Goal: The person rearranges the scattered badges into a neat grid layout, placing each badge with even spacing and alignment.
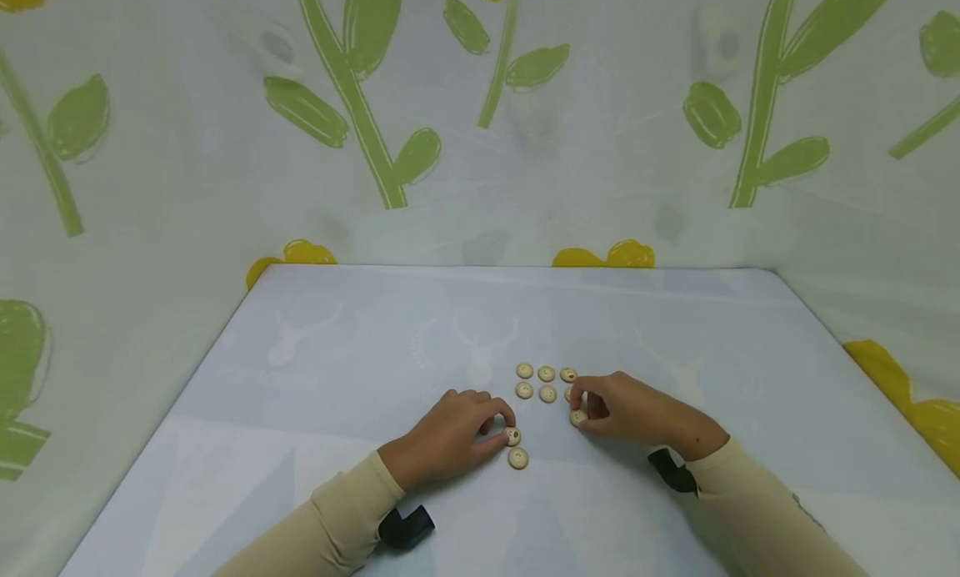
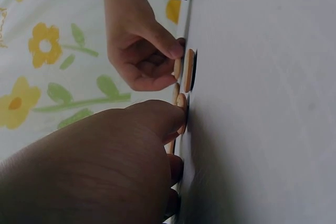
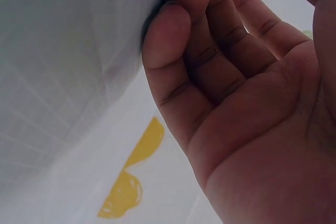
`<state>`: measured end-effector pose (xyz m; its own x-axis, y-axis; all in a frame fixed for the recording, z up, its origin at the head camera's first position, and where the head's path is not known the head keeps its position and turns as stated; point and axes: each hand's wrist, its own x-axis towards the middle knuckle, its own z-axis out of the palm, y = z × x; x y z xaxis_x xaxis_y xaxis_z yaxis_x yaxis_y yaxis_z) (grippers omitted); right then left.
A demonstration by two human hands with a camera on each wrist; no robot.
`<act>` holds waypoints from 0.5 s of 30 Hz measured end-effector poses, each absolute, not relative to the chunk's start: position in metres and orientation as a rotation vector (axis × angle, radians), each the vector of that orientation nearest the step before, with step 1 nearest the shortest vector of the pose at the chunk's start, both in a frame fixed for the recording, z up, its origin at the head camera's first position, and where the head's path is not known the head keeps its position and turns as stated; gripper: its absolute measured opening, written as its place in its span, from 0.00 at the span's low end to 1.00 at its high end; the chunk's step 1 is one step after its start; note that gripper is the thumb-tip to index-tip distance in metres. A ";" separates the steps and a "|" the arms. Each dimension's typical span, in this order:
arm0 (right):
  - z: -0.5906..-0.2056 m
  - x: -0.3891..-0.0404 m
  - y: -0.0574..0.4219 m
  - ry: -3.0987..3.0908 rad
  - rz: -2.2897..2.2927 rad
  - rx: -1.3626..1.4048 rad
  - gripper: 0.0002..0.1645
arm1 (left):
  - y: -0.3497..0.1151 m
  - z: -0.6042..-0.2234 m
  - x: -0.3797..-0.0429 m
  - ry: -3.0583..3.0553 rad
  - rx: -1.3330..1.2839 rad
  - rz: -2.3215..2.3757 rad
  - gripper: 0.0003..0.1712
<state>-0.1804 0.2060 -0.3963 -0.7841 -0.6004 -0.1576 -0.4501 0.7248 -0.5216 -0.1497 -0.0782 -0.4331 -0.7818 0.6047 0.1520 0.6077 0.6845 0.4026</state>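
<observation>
Small round wooden discs with dark marks lie on the table. My left hand (image 1: 453, 439) pinches one disc (image 1: 513, 436) between thumb and index finger, its edge showing in the left wrist view. Just below that is a loose disc (image 1: 518, 458), untouched. On the other side, my right hand (image 1: 626, 406) holds another disc (image 1: 577, 418) by thumb and fingertips, low over the table. Two short rows of discs (image 1: 547, 373) lie beyond the hands; the right fingers partly cover the nearer row's end disc (image 1: 569, 393). In the right wrist view the held disc is hidden.
The pale tabletop (image 1: 360, 335) has faint deer-head prints. A white curtain (image 1: 600, 177) with green leaves and yellow flowers stands behind and beside it. Black straps (image 1: 406, 528) sit at both wrists, by the beige sleeves (image 1: 330, 519).
</observation>
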 end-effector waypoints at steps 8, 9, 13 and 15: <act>-0.396 -0.182 0.205 2.618 -0.661 -0.786 0.11 | -0.079 -0.434 -0.151 -2.886 -1.027 -0.695 0.07; -0.396 -0.182 0.205 2.617 -0.667 -0.781 0.11 | -0.079 -0.434 -0.150 -2.885 -1.028 -0.695 0.07; -0.397 -0.181 0.204 2.610 -0.677 -0.783 0.11 | -0.078 -0.435 -0.149 -2.880 -1.035 -0.698 0.07; -0.397 -0.181 0.205 2.611 -0.676 -0.785 0.11 | -0.078 -0.435 -0.149 -2.881 -1.036 -0.697 0.07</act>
<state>-0.1807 0.2045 -0.3971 -0.7932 -0.5840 -0.1725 -0.4269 0.7353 -0.5263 -0.1491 -0.0781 -0.4351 -0.7821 0.6053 0.1480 0.6060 0.6836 0.4067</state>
